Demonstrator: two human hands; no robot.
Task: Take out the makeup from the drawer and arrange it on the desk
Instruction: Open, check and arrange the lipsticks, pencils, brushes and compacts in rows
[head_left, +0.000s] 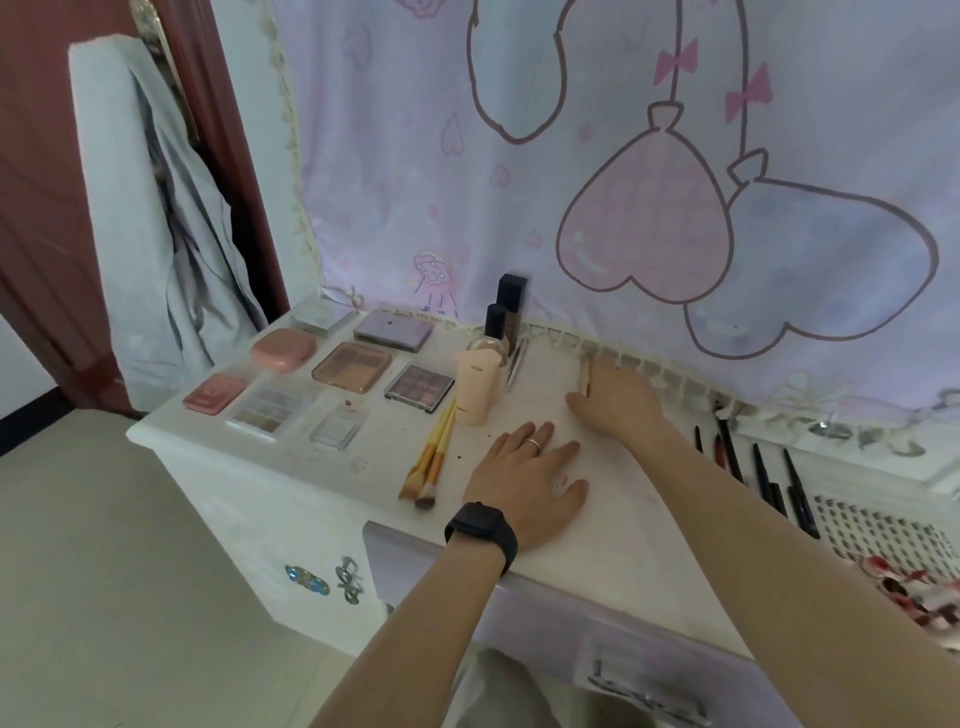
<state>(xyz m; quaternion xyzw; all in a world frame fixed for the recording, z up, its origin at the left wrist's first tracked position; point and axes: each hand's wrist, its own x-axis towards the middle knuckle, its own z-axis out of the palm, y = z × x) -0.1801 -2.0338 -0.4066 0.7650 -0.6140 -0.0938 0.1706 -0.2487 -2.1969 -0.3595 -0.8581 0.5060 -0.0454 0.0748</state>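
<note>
I see eight palettes on the desk, left hand flat, fingers straight, right hand touching one stick, grip unclear.

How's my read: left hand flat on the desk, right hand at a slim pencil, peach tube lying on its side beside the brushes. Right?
Not quite. In the head view the peach tube stands upright beside the brushes, not on its side. The rest holds: left hand flat on the desk, right hand at a slim pencil.
</note>
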